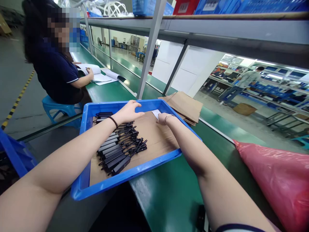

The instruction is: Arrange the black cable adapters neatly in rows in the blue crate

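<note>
Black devices slant, cables rightward; left grip spread, right grip pinching white slip.

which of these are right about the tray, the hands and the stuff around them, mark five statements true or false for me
1. Black devices lie on brown paper in the blue tray. True.
2. The black devices cover the whole tray floor. False: they lie toward the left, and bare brown paper shows on the right.
3. The right hand is at a white slip. True.
4. The left hand is a tight fist. False: its thumb and fingers stand apart.
5. A pink bag lies outside the blue tray, to the right. True.
</note>
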{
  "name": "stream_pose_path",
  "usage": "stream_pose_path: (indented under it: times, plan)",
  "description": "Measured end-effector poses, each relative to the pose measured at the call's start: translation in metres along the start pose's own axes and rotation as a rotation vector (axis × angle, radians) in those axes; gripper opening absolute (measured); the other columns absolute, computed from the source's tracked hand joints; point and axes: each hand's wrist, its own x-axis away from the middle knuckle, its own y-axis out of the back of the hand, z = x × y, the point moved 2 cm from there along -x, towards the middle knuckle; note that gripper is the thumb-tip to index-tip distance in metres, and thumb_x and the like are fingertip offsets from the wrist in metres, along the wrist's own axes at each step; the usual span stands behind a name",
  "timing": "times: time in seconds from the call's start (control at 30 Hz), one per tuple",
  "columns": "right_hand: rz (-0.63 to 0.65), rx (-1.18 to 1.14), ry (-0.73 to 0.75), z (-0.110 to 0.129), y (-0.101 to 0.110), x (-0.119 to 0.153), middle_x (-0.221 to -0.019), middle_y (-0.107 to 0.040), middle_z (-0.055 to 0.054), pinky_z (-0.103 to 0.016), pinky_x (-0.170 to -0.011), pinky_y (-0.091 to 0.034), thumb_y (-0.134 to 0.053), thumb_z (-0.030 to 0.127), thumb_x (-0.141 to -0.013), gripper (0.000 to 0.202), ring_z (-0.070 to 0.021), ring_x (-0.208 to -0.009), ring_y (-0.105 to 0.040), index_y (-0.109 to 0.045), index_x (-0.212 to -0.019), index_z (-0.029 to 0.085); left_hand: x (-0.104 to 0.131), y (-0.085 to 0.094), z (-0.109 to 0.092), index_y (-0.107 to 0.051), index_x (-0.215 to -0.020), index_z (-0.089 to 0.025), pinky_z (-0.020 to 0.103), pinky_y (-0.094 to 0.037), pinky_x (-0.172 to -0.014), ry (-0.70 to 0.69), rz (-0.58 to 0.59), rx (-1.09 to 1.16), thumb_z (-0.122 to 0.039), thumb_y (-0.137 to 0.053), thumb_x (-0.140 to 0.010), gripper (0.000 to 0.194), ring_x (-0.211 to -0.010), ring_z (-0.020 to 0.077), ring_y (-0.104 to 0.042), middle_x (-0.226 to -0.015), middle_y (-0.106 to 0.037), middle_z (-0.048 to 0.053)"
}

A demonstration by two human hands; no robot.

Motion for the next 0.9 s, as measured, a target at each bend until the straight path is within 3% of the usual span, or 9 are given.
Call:
stream_pose_path:
  times: [0.1,0.2,0.3,0.43,0.53,0.63,0.7,0.77,0.9]
  plan:
    - [-0.065,-0.023,-0.047,-0.005,-0.001,-0.024,-0.116,-0.052,-0.022,-0.037,-0.083,-0.043,-0.051,0.045,-0.077,0.062,-0.0306,-0.104,-0.053,-0.043,-0.124,0.004,-0.002,-0.005,0.001,-0.05,-0.118,-0.013,0.031,-0.027,-0.104,-0.001,0.043,-0.028,-0.052,-0.049,-0.072,0.06,-0.124,0.0226,-0.033,-0.127,-0.038,0.013]
    - [-0.126,-0.038,-0.033,-0.009,-0.01,-0.034,-0.114,-0.054,-0.02,-0.034,-0.079,-0.044,-0.057,0.034,-0.074,0.058,-0.0277,-0.103,-0.054,-0.043,-0.123,0.008,-0.004,-0.01,0.001,-0.05,-0.118,-0.013,0.031,-0.027,-0.104,-0.012,0.082,-0.053,-0.052,-0.049,-0.072,0.059,-0.125,0.0227,-0.033,-0.127,-0.037,0.013]
    - [-0.185,-0.041,0.007,-0.014,-0.012,-0.034,-0.11,-0.057,-0.017,-0.031,-0.078,-0.043,-0.062,0.025,-0.069,0.054,-0.0255,-0.1,-0.055,-0.048,-0.119,0.012,-0.007,-0.016,0.003,-0.05,-0.117,-0.013,0.031,-0.029,-0.102,-0.014,0.111,-0.061,-0.05,-0.05,-0.072,0.059,-0.123,0.0233,-0.035,-0.128,-0.038,0.014]
    - [-0.263,-0.046,0.054,-0.016,-0.004,-0.019,-0.102,-0.062,-0.009,-0.03,-0.074,-0.043,-0.054,0.024,-0.074,0.032,-0.0229,-0.093,-0.057,-0.057,-0.106,0.022,-0.008,-0.026,0.007,-0.047,-0.119,-0.011,0.034,-0.032,-0.1,0.047,0.114,0.013,-0.048,-0.053,-0.07,0.062,-0.117,0.0259,-0.042,-0.124,-0.044,0.015]
    - [-0.44,-0.106,0.204,-0.006,0.004,-0.002,-0.096,-0.063,-0.004,-0.026,-0.071,-0.041,-0.046,0.023,-0.079,0.029,-0.0184,-0.087,-0.058,-0.058,-0.106,0.026,-0.008,-0.032,0.01,-0.037,-0.125,-0.011,0.038,-0.043,-0.088,0.307,0.138,0.356,-0.056,-0.048,-0.074,0.068,-0.101,0.027,-0.055,-0.121,-0.047,0.019]
    - [-0.686,-0.209,0.473,0.012,0.009,0.013,-0.092,-0.063,-0.004,-0.025,-0.074,-0.041,-0.04,0.021,-0.083,0.027,-0.0162,-0.086,-0.055,-0.061,-0.099,0.022,-0.007,-0.038,0.011,-0.034,-0.122,-0.011,0.036,-0.05,-0.069,0.541,0.211,0.849,-0.056,-0.041,-0.078,0.064,-0.079,0.0237,-0.063,-0.114,-0.05,0.022]
    - [-0.752,-0.256,0.648,0.022,0.011,0.018,-0.096,-0.062,-0.004,-0.025,-0.079,-0.04,-0.04,0.02,-0.083,0.024,-0.0159,-0.091,-0.052,-0.063,-0.09,0.021,-0.008,-0.037,0.012,-0.038,-0.117,-0.012,0.031,-0.051,-0.064,0.574,0.116,0.973,-0.04,-0.051,-0.078,0.05,-0.076,0.0197,-0.063,-0.11,-0.053,0.019]
    - [-0.784,-0.305,0.744,0.025,0.012,0.018,-0.106,-0.059,-0.004,-0.028,-0.086,-0.039,-0.047,0.017,-0.078,0.02,-0.0173,-0.099,-0.048,-0.063,-0.088,0.02,-0.01,-0.034,0.016,-0.045,-0.111,-0.013,0.026,-0.05,-0.061,0.551,-0.048,0.895,-0.017,-0.055,-0.074,0.039,-0.076,0.0161,-0.061,-0.105,-0.056,0.014]
    - [-0.776,-0.581,0.667,0.008,0.01,0.008,-0.12,-0.049,-0.01,-0.033,-0.088,-0.041,-0.052,0.008,-0.066,0.051,-0.0193,-0.106,-0.048,-0.049,-0.116,0.016,-0.013,-0.034,0.023,-0.056,-0.097,-0.012,0.02,-0.046,-0.053,0.44,-0.137,0.696,-0.006,-0.05,-0.07,0.029,-0.071,0.0133,-0.058,-0.088,-0.06,0.009]
